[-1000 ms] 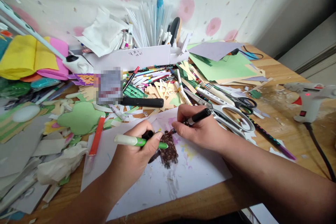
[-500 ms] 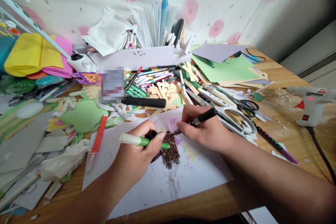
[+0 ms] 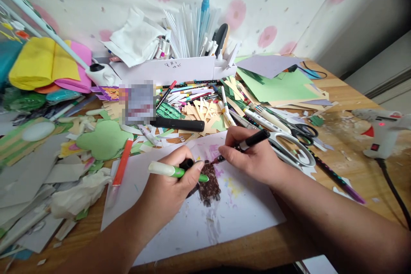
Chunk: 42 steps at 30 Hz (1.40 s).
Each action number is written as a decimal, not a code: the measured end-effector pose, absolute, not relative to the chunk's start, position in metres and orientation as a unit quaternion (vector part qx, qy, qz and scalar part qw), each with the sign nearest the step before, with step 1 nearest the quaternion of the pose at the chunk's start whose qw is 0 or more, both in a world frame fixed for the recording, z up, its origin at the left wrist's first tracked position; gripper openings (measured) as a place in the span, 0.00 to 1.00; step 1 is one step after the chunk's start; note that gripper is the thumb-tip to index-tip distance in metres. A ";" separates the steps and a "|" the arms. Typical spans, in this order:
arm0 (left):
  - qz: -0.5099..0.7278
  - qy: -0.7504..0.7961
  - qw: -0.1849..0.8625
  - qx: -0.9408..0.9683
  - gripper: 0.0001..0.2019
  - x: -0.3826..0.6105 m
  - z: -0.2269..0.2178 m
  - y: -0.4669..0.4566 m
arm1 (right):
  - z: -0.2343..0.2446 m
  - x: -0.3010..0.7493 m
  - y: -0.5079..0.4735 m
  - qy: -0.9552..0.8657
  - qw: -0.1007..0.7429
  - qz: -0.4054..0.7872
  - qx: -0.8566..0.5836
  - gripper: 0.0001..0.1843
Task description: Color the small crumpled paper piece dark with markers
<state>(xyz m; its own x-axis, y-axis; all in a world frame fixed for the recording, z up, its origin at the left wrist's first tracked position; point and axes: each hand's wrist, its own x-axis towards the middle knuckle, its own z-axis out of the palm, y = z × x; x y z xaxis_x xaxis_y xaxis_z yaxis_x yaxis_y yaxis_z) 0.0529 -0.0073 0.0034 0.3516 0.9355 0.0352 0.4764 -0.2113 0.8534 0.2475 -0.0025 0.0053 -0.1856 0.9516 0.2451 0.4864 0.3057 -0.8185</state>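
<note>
My left hand point(image 3: 168, 195) is closed around a white-and-green marker point(image 3: 177, 172), and a small black cap point(image 3: 186, 164) shows between its fingers. A dark brown piece point(image 3: 210, 184) with uneven colouring lies beside the left fingertips, over a white sheet of paper point(image 3: 180, 231). My right hand point(image 3: 248, 158) grips a black marker point(image 3: 255, 140), its tip near the piece's upper right edge. Whether the tip touches cannot be made out. Pink, yellow and grey smears mark the paper around the piece. An orange marker point(image 3: 123, 162) rests on the sheet's left side.
Large scissors point(image 3: 292, 147) lie right of my right hand. A glue gun point(image 3: 380, 130) with a red light stands at the right. Behind the paper are paper strips point(image 3: 204, 111), several markers and a white box point(image 3: 180, 68). A green flower-shaped cutout point(image 3: 104, 139) and paper scraps cover the left.
The whole view has shifted slightly, so things appear a little further right. Both hands keep their holds and stay almost in place beside the brown piece.
</note>
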 end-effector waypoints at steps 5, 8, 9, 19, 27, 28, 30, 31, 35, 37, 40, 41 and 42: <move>0.289 0.493 0.401 0.716 0.14 0.053 0.003 -0.008 | 0.005 0.247 -0.002 -0.714 0.382 0.304 -0.502 0.09; 0.289 0.490 0.399 0.719 0.14 0.053 0.003 -0.009 | 0.004 0.247 -0.002 -0.710 0.394 0.297 -0.502 0.10; 0.290 0.488 0.400 0.719 0.14 0.053 0.003 -0.009 | 0.004 0.247 -0.002 -0.711 0.394 0.304 -0.497 0.10; 0.290 0.493 0.418 0.705 0.14 0.053 0.002 -0.009 | 0.004 0.248 -0.002 -0.711 0.383 0.312 -0.500 0.10; 0.291 0.484 0.407 0.718 0.14 0.053 0.004 -0.008 | 0.006 0.251 -0.001 -0.705 0.387 0.302 -0.513 0.10; 0.290 0.485 0.406 0.718 0.14 0.053 0.004 -0.008 | 0.006 0.251 -0.001 -0.705 0.385 0.302 -0.514 0.10; 0.290 0.485 0.405 0.719 0.14 0.053 0.004 -0.007 | 0.006 0.251 -0.001 -0.703 0.386 0.304 -0.514 0.10; 0.291 0.485 0.404 0.719 0.14 0.053 0.004 -0.007 | 0.006 0.251 -0.001 -0.703 0.386 0.305 -0.514 0.10; 0.299 0.479 0.400 0.722 0.14 0.052 0.002 -0.008 | 0.007 0.251 -0.001 -0.707 0.377 0.304 -0.516 0.10; 0.300 0.479 0.397 0.723 0.14 0.051 0.001 -0.008 | 0.007 0.252 -0.001 -0.706 0.384 0.302 -0.513 0.10; 0.298 0.479 0.398 0.723 0.14 0.052 0.000 -0.008 | 0.006 0.251 -0.001 -0.709 0.383 0.299 -0.511 0.10; 0.298 0.478 0.398 0.724 0.14 0.052 0.000 -0.008 | 0.006 0.251 -0.001 -0.709 0.384 0.299 -0.511 0.10; 0.298 0.476 0.397 0.726 0.14 0.053 0.001 -0.008 | 0.006 0.251 -0.001 -0.708 0.385 0.300 -0.511 0.10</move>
